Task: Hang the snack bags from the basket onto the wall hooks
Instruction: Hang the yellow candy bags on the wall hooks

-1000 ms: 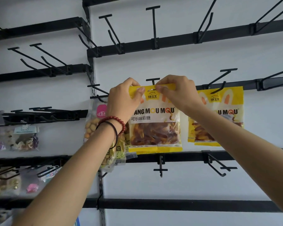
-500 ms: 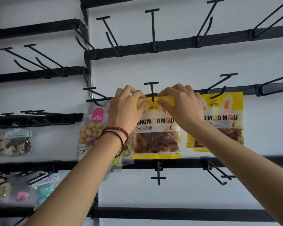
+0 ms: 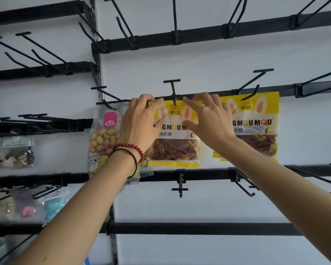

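flanking hooked yellow bag (image 3: 174,150): peanut bag (image 3: 103,138) left, twin bag (image 3: 260,119) right.

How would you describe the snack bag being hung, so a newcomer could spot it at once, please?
On the white wall, find the black rail holding yellow bags. Take the leftmost, the yellow bag on the T-topped hook. Unlike the matching bag to its right, it has the left hand and right hand touching its top.

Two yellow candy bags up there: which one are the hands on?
The yellow bag on the centre hook, beside the peanut bag: the left hand and right hand touch its top. The other yellow bag hangs to its right, unheld.
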Tool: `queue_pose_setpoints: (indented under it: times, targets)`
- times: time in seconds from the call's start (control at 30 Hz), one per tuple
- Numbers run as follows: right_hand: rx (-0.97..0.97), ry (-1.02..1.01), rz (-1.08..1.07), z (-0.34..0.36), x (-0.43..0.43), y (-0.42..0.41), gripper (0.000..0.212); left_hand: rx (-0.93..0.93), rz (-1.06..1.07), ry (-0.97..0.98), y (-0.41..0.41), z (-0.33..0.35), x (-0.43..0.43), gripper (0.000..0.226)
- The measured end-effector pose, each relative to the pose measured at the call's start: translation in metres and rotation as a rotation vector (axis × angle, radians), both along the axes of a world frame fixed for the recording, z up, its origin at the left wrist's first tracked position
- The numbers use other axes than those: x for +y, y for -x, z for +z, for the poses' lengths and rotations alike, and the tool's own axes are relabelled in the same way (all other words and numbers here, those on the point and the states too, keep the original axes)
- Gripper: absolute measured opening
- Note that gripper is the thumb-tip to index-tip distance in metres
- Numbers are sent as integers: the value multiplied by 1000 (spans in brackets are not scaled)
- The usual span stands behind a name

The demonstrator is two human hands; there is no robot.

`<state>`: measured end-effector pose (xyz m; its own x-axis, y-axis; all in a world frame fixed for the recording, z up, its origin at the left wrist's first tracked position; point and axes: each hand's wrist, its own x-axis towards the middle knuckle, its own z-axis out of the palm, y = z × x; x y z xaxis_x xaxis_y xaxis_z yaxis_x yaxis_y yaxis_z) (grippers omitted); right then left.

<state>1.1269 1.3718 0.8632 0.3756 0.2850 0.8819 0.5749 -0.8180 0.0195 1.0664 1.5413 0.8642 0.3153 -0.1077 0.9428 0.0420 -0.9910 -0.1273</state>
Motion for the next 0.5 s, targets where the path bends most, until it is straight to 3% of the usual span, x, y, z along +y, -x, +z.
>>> queue_pose_setpoints:
  times: [0.13,0.27,0.5]
  targets:
    - [-53,66,37,-22,-11,16,35,16,-19,22,26,-34,-4,22]
    - [-157,-9,138,-72,-19,33,20,93,-77,58,53,-95,-7,16]
    - [68,-50,269,-163,-35,61,23,267,-71,93,83,-198,-12,21]
